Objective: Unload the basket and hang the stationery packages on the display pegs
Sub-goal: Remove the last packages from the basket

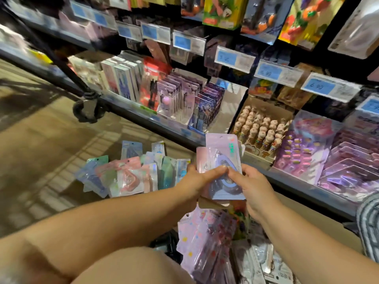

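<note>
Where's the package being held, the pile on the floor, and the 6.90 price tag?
held package [223, 148]: head view, upper part of the card.
floor pile [127, 177]: head view, pink package near its middle.
6.90 price tag [317, 86]: head view, its blue part.

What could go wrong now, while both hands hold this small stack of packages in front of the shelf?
1. The stack of packages sits fanned and uneven between the left hand and the right hand; a package at the back may slip out of the grip and fall.
2. The packages spread on the floor lie in the open, so a foot or the nearby cart wheel could perhaps bend them.
</note>
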A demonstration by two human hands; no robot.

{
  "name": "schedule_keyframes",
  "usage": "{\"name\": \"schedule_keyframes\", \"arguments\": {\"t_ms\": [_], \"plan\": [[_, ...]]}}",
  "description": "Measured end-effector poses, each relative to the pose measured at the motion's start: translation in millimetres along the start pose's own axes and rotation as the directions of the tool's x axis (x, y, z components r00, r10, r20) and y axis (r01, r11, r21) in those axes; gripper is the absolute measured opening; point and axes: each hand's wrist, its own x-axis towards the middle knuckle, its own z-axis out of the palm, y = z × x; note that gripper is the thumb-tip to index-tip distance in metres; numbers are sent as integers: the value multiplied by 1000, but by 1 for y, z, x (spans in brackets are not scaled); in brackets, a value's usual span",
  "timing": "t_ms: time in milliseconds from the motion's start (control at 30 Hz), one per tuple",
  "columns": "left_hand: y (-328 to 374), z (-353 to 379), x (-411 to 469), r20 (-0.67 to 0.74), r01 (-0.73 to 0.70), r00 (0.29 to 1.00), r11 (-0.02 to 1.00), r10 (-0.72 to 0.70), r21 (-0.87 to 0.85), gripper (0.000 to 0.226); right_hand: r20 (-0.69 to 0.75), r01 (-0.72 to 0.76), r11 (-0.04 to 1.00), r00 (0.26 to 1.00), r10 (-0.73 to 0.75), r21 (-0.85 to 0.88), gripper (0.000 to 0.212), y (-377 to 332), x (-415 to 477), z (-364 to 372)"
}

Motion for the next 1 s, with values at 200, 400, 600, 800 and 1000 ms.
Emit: {"name": "schedule_keyframes", "arguments": {"t_ms": [200, 400, 600, 800, 1000], "plan": [[-9, -44, -9, -37, -22, 999, 992, 17, -126, 80, 156, 110, 970, 985, -77, -218, 13, -3, 7, 36], [-27, -84, -23, 115, -38, 990, 945, 79, -326, 67, 291, 292, 832, 942, -166, -471, 6, -4, 3, 62], [-33, -110, -13, -172, -180, 976, 940, 134, -290, 78, 194, 252, 797, 966, -172, -548, 23, 2, 11, 74], [-21, -132, -10, -349, -209, 934, 916, 83, -343, 41, 17, 178, 858, 981, -194, -481, 23, 10, 18, 78], [-27, -184, 5, -579, -144, 816, 971, 6, -192, 80, -76, 104, 872, 984, -159, -479, 25, 14, 29, 73]]}}
